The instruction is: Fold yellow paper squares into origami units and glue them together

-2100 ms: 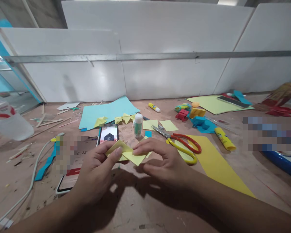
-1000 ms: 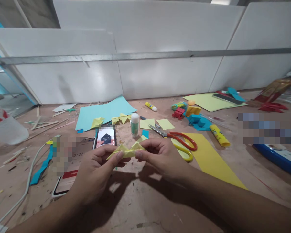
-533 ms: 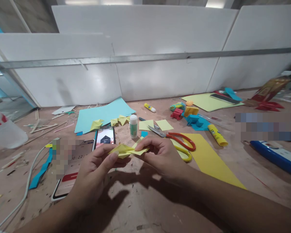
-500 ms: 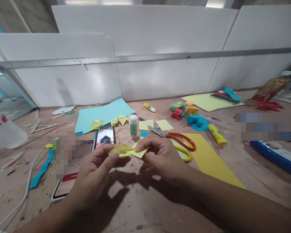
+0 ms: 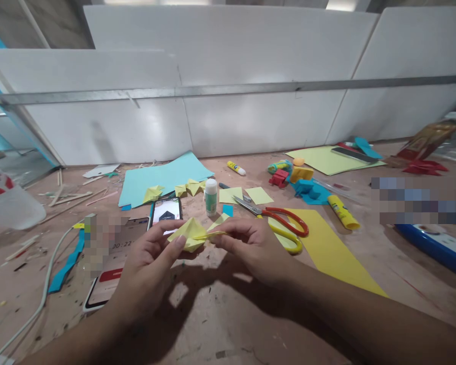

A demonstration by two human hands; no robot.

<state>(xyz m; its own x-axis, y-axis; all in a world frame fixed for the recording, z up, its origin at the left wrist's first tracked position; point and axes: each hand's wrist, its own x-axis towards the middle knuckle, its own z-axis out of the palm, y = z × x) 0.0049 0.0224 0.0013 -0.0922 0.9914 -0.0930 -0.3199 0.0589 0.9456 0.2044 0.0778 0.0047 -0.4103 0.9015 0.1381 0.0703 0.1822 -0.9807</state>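
Observation:
A folded piece of yellow paper [image 5: 190, 234] is held above the table between both hands. My left hand [image 5: 152, 258] pinches its left side, thumb on the near face and fingers behind. At its right end, my right hand [image 5: 249, 246] grips a narrow pointed flap between thumb and fingers. Just beyond the hands stands a capped glue stick [image 5: 211, 197]. Scissors [image 5: 289, 220] with red and yellow handles lie past my right hand. Behind my left hand rests a phone [image 5: 166, 212] with a dark shape on its screen.
Several folded yellow pieces [image 5: 193, 186] sit by a light blue sheet [image 5: 167, 175]. Yellow squares [image 5: 260, 195] lie beyond the scissors. Right are a yellow sheet [image 5: 338, 258], a yellow glue tube [image 5: 342, 212] and a blue-edged object [image 5: 429, 248]. A second phone [image 5: 106, 275] and a cable [image 5: 47, 284] are left.
The folded yellow paper has been turned, so more of its pleated face shows. Its right flap, seen flat before, now appears edge-on in my right fingers.

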